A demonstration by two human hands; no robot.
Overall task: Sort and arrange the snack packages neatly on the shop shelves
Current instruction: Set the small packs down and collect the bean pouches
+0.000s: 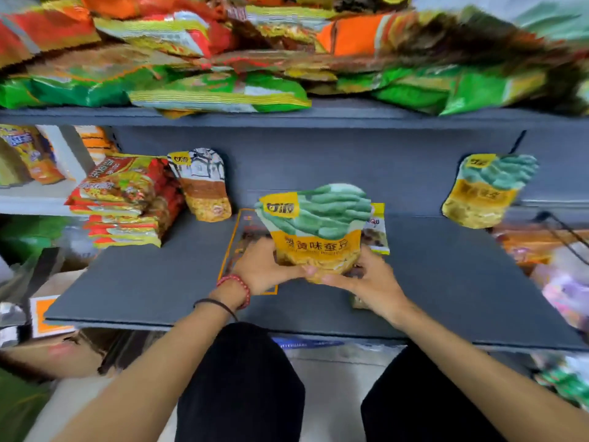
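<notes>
- Your left hand (264, 266) is gripping the lower left of the green-and-yellow pouch (315, 231), and your right hand (366, 279) is gripping its lower right, with the fingers of both curling in under the base.
- You are holding the pouch upright at the centre of the frame, over the middle of the dark grey shelf (143, 282), with its front facing you. I cannot tell whether its base is touching the board.
- You are, as I judge it, placing one pouch to stand for display.
- A matching green pouch (487, 189) is leaning on the back panel at the right of the frame, well apart. A brown-and-white pouch (202, 185) is standing at centre left, just beside a stack of red-and-yellow packets (127, 199).
- The next move is probably calling for you to carry the pouch back to the panel beside its twin and set it down squarely so that it is not toppling.
- A flat orange-edged packet (237, 237) and a small packet (377, 228) are lying mostly hidden under and behind the pouch, and they may be needing sorting first.
- The heap of green and orange bags (223, 94) along the top of the frame is smearing with blur, so its print is unreadable.
- Goods at the lower left and right edges are running out of frame.
</notes>
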